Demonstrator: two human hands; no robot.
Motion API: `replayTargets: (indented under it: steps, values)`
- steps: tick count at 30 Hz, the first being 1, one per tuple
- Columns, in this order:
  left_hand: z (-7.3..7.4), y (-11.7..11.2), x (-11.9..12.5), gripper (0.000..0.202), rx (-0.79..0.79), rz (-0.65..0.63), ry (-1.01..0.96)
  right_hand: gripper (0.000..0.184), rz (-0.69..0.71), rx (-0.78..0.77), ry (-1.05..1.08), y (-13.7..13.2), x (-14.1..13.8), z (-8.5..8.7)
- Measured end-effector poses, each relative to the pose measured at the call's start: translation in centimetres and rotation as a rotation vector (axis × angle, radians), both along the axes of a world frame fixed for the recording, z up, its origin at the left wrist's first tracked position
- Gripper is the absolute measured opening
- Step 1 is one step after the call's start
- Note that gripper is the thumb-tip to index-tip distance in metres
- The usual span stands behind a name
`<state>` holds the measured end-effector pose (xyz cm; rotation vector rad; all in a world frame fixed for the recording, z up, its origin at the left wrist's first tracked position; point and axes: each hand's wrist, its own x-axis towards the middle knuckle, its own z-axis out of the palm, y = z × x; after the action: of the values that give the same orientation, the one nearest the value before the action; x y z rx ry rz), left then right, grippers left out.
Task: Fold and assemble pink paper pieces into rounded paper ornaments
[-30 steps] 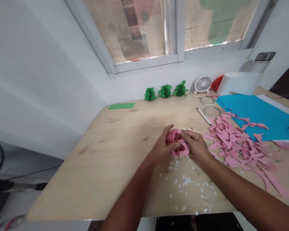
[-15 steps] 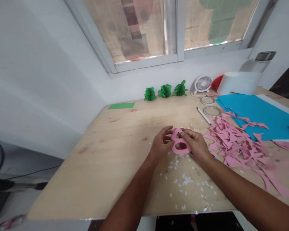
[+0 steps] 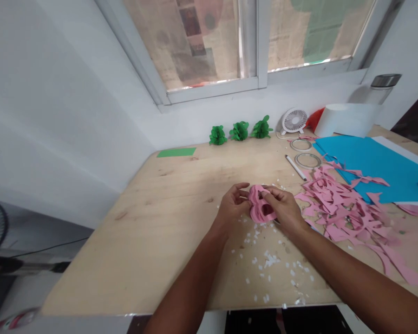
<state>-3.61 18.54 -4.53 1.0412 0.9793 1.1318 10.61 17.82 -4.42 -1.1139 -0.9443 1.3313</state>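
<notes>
A layered pink paper cutout (image 3: 256, 212), rounded like a figure eight with openings in it, is held up just above the table. My right hand (image 3: 286, 208) pinches its right side, thumb on the front face. On the other side, my left hand (image 3: 232, 205) has its thumb and fingers closed at the cutout's left edge, where several layers fan apart. Small white paper bits (image 3: 270, 260) lie scattered on the wood beneath and in front of both hands.
Pink paper scraps (image 3: 351, 204) pile up at the right beside blue sheets (image 3: 379, 162). A white pen (image 3: 295, 167) and tape rolls (image 3: 307, 161) lie behind. Green paper shapes (image 3: 238, 131), a small white fan (image 3: 294, 121) and a green strip (image 3: 176, 152) line the back.
The cutout's layers have spread apart at the left edge, and its face has turned slightly to the right. Both hands stay in nearly the same place.
</notes>
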Motion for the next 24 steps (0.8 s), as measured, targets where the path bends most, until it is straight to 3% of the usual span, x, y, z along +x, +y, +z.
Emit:
replayTargets:
  steps: [7, 13, 17, 24]
  values:
    - [-0.3, 0.3, 0.0, 0.049, 0.012, 0.056, 0.015, 0.028, 0.016, 0.011, -0.043, 0.0, 0.1, -0.2]
    - [-0.2, 0.4, 0.0, 0.048, 0.027, 0.170, -0.015, 0.019, -0.007, 0.155, -0.142, 0.6, 0.5, -1.6]
    - [-0.3, 0.5, -0.1, 0.048, 0.026, 0.175, -0.023, 0.019, -0.020, 0.178, -0.196, 0.9, 0.6, -2.1]
    - [-0.3, 0.4, 0.1, 0.044, 0.097, 0.164, 0.097, 0.026, -0.020, 0.171, -0.236, 0.7, 0.6, -1.4]
